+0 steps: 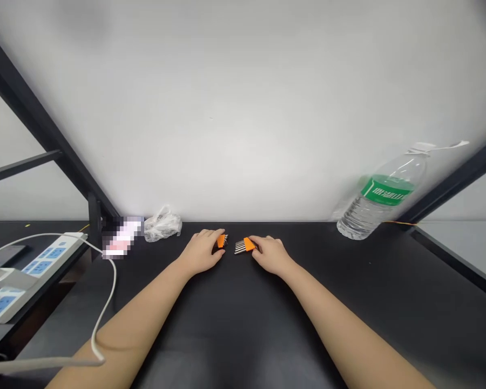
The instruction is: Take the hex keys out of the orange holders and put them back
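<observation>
Head view. Landmark for all places: the clear plastic bag (162,224), on the black table (235,308) against the pale wall (243,108).

Right of the bag, the left hand (201,251) grips a small orange holder (221,241) between thumb and fingers. Further right of the bag, the right hand (273,255) pinches a second orange holder (249,244), its row of metal rods (240,247) facing the first. The two holders are apart.

Far right of the bag stands a water bottle (383,194) with a green label and a white strip at its neck. Left of the bag and nearer the camera lies a power strip (38,268). A white cable (114,278) loops from that side and passes before the left forearm; whether it touches the skin cannot be determined.

Immediately left of the bag, a pixelated object (123,237) is unidentifiable. The bag's contents are unclear. Fingers cover most of the first holder. Both forearms and the cable are cut off by the picture's edges.
</observation>
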`<state>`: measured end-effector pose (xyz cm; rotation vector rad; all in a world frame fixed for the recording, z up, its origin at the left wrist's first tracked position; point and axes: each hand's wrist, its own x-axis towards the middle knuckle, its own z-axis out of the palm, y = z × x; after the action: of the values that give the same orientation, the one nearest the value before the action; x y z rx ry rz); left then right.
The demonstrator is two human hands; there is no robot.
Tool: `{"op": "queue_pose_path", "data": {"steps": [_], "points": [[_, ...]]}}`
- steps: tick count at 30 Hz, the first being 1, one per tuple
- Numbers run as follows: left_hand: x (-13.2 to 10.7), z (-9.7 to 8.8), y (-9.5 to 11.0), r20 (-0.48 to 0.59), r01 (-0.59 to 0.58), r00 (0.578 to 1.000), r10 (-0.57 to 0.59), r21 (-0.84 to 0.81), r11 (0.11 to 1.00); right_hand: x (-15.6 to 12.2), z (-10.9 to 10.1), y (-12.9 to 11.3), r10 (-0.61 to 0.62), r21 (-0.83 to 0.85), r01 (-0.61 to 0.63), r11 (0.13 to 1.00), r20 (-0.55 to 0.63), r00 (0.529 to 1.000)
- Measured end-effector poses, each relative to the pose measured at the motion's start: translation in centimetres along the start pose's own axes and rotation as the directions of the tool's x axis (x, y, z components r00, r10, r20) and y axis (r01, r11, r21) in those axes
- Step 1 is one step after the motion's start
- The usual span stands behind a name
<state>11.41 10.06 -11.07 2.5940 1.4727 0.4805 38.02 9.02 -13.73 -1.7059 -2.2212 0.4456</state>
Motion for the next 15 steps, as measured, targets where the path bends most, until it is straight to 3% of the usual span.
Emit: {"op": "queue_pose_path", "data": {"steps": [6, 12, 15], "points": [[-0.4, -0.3, -0.5, -0.002, 0.024, 1.0, -0.024, -0.052, 0.998, -0.2, 0.6, -0.8, 0.036, -0.004, -0.036, 0.999, -0.045, 0.998], [-0.2, -0.2, -0.1, 0.003, 0.049, 0.999, -0.049, 0.014, 0.999, -0.6, 1.3, -2.2, -0.068, -0.107, 0.066, 0.992, -0.016, 0.998], [-0.2, -0.8, 1.0, -0.067, 0.048, 0.997, -0.046, 0.034, 0.998, -0.5, 1.5, -2.4, -0.102, -0.107, 0.1, 0.989, -0.01, 0.995]]}}
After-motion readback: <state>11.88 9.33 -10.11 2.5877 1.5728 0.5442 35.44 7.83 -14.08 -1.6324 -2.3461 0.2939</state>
